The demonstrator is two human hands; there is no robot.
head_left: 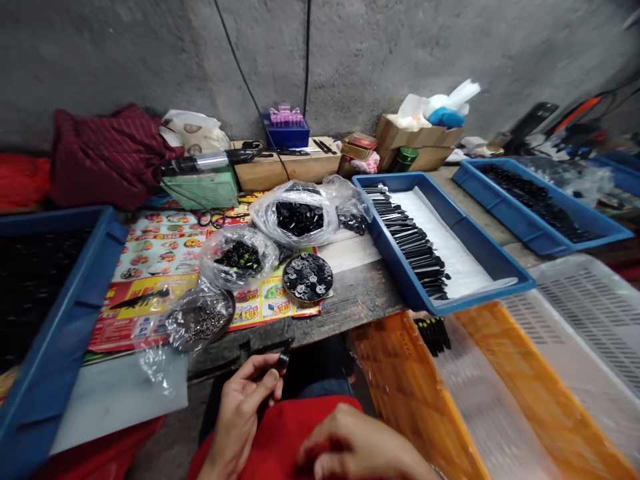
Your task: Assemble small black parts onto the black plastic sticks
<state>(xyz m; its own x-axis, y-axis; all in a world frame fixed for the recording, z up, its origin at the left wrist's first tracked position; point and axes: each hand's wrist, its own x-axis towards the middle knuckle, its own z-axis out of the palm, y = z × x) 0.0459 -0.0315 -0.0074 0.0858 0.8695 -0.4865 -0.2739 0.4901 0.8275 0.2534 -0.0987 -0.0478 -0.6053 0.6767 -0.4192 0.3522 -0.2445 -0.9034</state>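
My left hand (250, 400) is closed, with a small black plastic part (284, 360) pinched between thumb and fingertips, just off the bench's front edge. The part's exact kind cannot be made out. Over my red-clothed lap, my right hand (355, 443) is blurred, its fingers loosely bent and apart from the thumb; nothing shows in it. On the bench ahead are a round dish of black and grey discs (307, 277), a dish of small metal screws or pins (200, 321) in clear plastic, and a bag of small black parts with yellow-green bits (237, 259).
A larger plastic bag (320, 230) holds black pieces. Rows of slim black pieces lie in a blue tray (450, 227). Another blue tray (100, 267) stands left, with one more (545, 207) far right. An orange crate (415, 393) sits low right. Boxes (285, 172) line the wall.
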